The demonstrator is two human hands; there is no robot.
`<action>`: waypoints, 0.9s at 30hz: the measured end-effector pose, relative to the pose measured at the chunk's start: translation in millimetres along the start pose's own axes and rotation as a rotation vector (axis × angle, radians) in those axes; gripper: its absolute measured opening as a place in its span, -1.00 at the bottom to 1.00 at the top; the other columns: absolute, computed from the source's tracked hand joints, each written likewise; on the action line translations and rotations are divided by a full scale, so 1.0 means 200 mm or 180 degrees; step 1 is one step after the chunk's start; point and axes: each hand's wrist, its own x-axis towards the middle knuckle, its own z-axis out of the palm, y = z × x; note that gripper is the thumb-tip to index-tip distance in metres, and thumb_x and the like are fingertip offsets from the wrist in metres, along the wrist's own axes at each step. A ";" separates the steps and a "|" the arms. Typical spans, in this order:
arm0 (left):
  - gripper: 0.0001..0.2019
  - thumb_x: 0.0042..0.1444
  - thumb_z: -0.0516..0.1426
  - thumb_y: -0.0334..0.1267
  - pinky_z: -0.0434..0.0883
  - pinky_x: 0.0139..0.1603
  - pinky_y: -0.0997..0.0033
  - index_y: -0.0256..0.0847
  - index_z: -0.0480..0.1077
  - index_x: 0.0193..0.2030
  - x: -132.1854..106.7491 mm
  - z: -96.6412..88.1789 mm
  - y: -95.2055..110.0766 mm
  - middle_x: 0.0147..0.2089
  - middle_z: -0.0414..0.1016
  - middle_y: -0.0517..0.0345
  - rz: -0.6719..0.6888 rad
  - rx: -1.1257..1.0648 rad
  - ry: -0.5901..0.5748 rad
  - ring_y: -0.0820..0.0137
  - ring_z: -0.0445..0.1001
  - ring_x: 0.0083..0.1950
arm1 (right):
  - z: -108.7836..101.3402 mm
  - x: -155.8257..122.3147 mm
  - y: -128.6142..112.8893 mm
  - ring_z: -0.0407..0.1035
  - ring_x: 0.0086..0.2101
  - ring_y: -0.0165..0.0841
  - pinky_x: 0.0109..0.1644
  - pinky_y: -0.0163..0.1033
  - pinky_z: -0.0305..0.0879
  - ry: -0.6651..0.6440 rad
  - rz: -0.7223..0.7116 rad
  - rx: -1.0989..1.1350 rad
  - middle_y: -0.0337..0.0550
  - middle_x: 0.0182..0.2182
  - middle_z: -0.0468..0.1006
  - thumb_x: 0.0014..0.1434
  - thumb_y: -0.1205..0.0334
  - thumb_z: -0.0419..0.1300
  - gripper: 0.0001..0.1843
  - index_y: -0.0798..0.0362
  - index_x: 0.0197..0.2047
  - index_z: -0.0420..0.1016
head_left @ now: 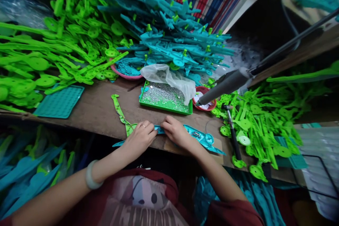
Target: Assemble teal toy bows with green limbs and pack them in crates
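Note:
My left hand point(140, 137) and my right hand point(176, 132) are both closed on a long flat teal plastic piece point(201, 137) lying along the front edge of the wooden table point(100, 113). The fingertips of both hands pinch it near its middle. A green plastic strip point(120, 111) lies just left of my left hand, its lower end under the fingers. A pale bangle point(91, 176) sits on my left wrist.
A green tray of small silver bits point(164, 98) with a clear plastic bag point(166, 76) stands behind my hands. Heaps of green parts point(53, 49) and teal parts point(169, 31) fill the back. A hanging grey tool point(225, 86), a red dish point(203, 100), a hammer point(233, 134) and a teal square mat point(60, 101) lie nearby.

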 end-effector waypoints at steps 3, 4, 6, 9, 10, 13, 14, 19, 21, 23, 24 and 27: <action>-0.89 0.29 0.16 -0.38 0.31 -0.11 0.18 -0.23 0.48 -0.08 -0.01 0.00 0.00 -0.16 0.43 0.03 -0.0043 -0.0047 0.0024 0.17 0.33 -0.08 | 0.01 -0.01 0.00 0.20 -0.27 -0.32 -0.23 -0.25 0.10 0.0011 -0.0028 -0.0201 -0.11 -0.27 0.34 0.39 0.39 0.00 -0.78 0.08 -0.20 0.47; -0.87 0.30 0.16 -0.38 0.31 -0.09 0.17 -0.22 0.47 -0.05 -0.01 0.00 0.00 -0.15 0.45 0.03 -0.0020 -0.0058 0.0053 0.18 0.34 -0.07 | 0.01 -0.02 0.00 0.19 -0.27 -0.31 -0.23 -0.25 0.10 0.0024 -0.0043 -0.0259 -0.11 -0.27 0.34 0.39 0.38 0.00 -0.77 0.08 -0.19 0.48; -0.84 0.30 0.15 -0.37 0.31 -0.06 0.16 -0.21 0.47 -0.01 -0.01 0.01 0.00 -0.15 0.47 0.05 0.0028 -0.0080 0.0114 0.19 0.36 -0.07 | 0.01 -0.03 0.00 0.20 -0.25 -0.31 -0.22 -0.24 0.11 0.0049 -0.0074 -0.0337 -0.10 -0.26 0.36 0.40 0.38 -0.01 -0.75 0.07 -0.17 0.50; -0.80 0.30 0.15 -0.37 0.31 -0.05 0.15 -0.22 0.45 0.04 0.00 0.00 -0.01 -0.18 0.48 0.07 -0.0015 -0.0136 0.0154 0.19 0.37 -0.08 | 0.01 -0.05 0.00 0.20 -0.24 -0.30 -0.22 -0.24 0.12 0.0052 -0.0139 -0.0416 -0.09 -0.25 0.38 0.42 0.38 -0.03 -0.72 0.07 -0.14 0.52; -0.81 0.30 0.15 -0.38 0.30 -0.05 0.15 -0.22 0.45 0.03 0.00 0.00 -0.01 -0.19 0.49 0.08 -0.0032 -0.0156 0.0150 0.19 0.37 -0.09 | 0.00 -0.06 0.00 0.21 -0.24 -0.30 -0.22 -0.24 0.12 0.0048 -0.0160 -0.0457 -0.08 -0.25 0.39 0.42 0.37 -0.03 -0.71 0.06 -0.12 0.53; -0.84 0.28 0.18 -0.37 0.29 -0.08 0.17 -0.24 0.47 -0.02 0.01 -0.01 -0.01 -0.21 0.48 0.08 -0.0003 -0.0132 0.0095 0.19 0.36 -0.10 | 0.00 -0.07 -0.02 0.20 -0.23 -0.27 -0.20 -0.20 0.13 0.0085 -0.0229 -0.0601 -0.05 -0.24 0.41 0.43 0.35 -0.01 -0.73 0.07 -0.06 0.54; -0.85 0.28 0.18 -0.37 0.28 -0.10 0.18 -0.24 0.48 -0.03 0.01 -0.01 -0.01 -0.22 0.48 0.07 -0.0006 -0.0106 0.0070 0.19 0.36 -0.11 | 0.00 -0.08 -0.02 0.20 -0.22 -0.25 -0.18 -0.19 0.14 0.0099 -0.0242 -0.0649 -0.03 -0.24 0.42 0.43 0.34 0.00 -0.73 0.07 -0.04 0.53; -0.90 0.29 0.17 -0.35 0.28 -0.12 0.18 -0.21 0.49 -0.09 0.01 -0.01 -0.01 -0.22 0.43 0.04 -0.0186 -0.0080 -0.0059 0.18 0.35 -0.10 | 0.01 -0.10 -0.02 0.18 -0.17 -0.21 -0.15 -0.16 0.17 0.0115 -0.0166 -0.0614 0.01 -0.22 0.42 0.41 0.39 0.01 -0.74 0.08 -0.05 0.53; -0.91 0.30 0.15 -0.35 0.30 -0.11 0.18 -0.21 0.49 -0.12 0.02 -0.01 -0.01 -0.22 0.42 0.03 -0.0178 -0.0023 -0.0141 0.18 0.35 -0.11 | 0.03 -0.09 -0.03 0.18 -0.17 -0.21 -0.17 -0.18 0.17 0.0007 -0.0108 -0.0513 0.01 -0.21 0.40 0.39 0.40 0.03 -0.76 0.08 -0.06 0.52; -0.92 0.29 0.16 -0.35 0.31 -0.13 0.19 -0.20 0.50 -0.15 0.02 -0.02 -0.02 -0.22 0.42 0.02 -0.0108 0.0026 -0.0250 0.17 0.36 -0.12 | 0.04 -0.07 -0.05 0.19 -0.16 -0.21 -0.17 -0.18 0.19 -0.0147 -0.0013 -0.0490 0.01 -0.20 0.39 0.38 0.40 0.05 -0.78 0.08 -0.07 0.52; -0.93 0.28 0.17 -0.35 0.32 -0.13 0.18 -0.21 0.51 -0.16 0.03 -0.03 -0.03 -0.20 0.43 0.00 -0.0057 0.0038 -0.0264 0.16 0.37 -0.10 | 0.03 -0.06 -0.07 0.20 -0.15 -0.21 -0.17 -0.18 0.20 -0.0220 0.0039 -0.0504 0.02 -0.20 0.40 0.38 0.39 0.06 -0.79 0.08 -0.08 0.53; -0.86 0.24 0.16 -0.40 0.34 -0.04 0.14 -0.22 0.54 -0.12 0.04 -0.04 -0.07 0.01 0.50 -0.10 0.0343 0.0031 0.0008 0.11 0.40 0.05 | -0.07 -0.07 -0.09 0.25 -0.14 -0.20 -0.15 -0.16 0.26 -0.0431 0.0016 -0.0452 0.02 -0.18 0.42 0.35 0.37 0.11 -0.82 0.08 -0.14 0.55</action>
